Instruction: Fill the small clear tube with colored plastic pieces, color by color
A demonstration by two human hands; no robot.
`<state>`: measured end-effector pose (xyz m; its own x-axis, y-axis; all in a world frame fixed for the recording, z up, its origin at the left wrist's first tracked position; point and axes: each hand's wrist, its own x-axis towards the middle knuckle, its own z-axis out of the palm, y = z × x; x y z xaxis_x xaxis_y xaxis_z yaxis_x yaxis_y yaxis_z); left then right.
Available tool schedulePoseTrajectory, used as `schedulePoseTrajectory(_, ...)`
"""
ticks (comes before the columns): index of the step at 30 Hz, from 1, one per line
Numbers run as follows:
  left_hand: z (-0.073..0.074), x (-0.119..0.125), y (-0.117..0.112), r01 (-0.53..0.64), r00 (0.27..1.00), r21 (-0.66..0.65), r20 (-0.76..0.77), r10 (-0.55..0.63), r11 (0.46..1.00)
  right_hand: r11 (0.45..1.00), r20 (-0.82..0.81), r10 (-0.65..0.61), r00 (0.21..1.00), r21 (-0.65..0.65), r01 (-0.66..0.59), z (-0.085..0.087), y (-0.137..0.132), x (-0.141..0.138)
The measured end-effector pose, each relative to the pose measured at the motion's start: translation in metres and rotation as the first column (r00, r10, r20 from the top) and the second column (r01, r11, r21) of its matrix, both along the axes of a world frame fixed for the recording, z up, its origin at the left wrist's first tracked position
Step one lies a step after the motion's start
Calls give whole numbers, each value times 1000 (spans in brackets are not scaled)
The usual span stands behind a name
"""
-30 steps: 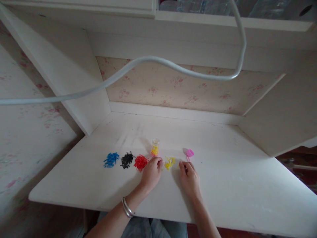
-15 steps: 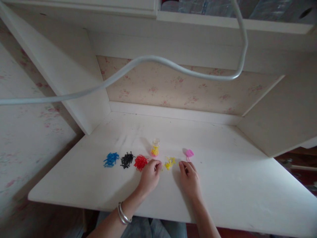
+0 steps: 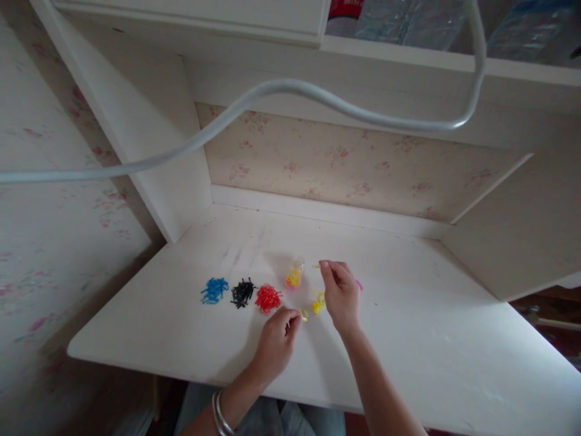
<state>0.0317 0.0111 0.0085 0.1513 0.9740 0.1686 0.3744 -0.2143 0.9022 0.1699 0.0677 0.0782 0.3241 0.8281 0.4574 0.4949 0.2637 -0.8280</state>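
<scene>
My right hand (image 3: 341, 295) is raised beside the small clear jar (image 3: 295, 277), pinching a thin yellow rubber band (image 3: 316, 266) that sticks out leftward near the jar's mouth. Yellow and some pink bands fill the lower part of the jar. Just below it, my left hand (image 3: 278, 340) is closed at the fingertips on a few yellow bands (image 3: 304, 315). Between the hands lies a small yellow pile (image 3: 318, 302), partly covered by my right hand. Only an edge of a pink object (image 3: 359, 284) shows behind that hand.
Left of the jar, piles of red bands (image 3: 268, 298), black bands (image 3: 243, 293) and blue bands (image 3: 215, 290) lie in a row on the white desk (image 3: 408, 339). A white cable (image 3: 290, 86) curves across above, below a shelf holding clear plastic items (image 3: 385, 21).
My right hand has moved up and left towards the jar with a yellow band, covering most of the pink object. Yellow bands now show at my left fingertips. The whole view has shifted slightly.
</scene>
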Motion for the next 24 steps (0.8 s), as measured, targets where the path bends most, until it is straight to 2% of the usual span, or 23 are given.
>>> schedulePoseTrajectory(3,2,-1,-2,-4,1000,4,-6,4,1000,1000,4,30,1000,8,-30,7,17,-13)
schedulePoseTrajectory(7,2,-2,-3,10,1000,9,-24,-10,1000,999,57,41,998,-23,-40,0,30,-20)
schedulePoseTrajectory(11,1,-3,-1,30,999,7,-23,-30,1000,997,121,55,991,-55,-48,-6,31,-20)
schedulePoseTrajectory(19,0,-2,-2,29,1000,24,-7,-29,999,1000,98,-3,995,-31,6,-8,17,-4)
schedulePoseTrajectory(21,1,-3,-2,32,999,23,2,-32,999,998,85,1,996,-58,4,-15,8,4)
schedulePoseTrajectory(24,0,-3,-1,37,999,22,15,-37,999,988,91,62,994,-146,-48,-35,-11,13)
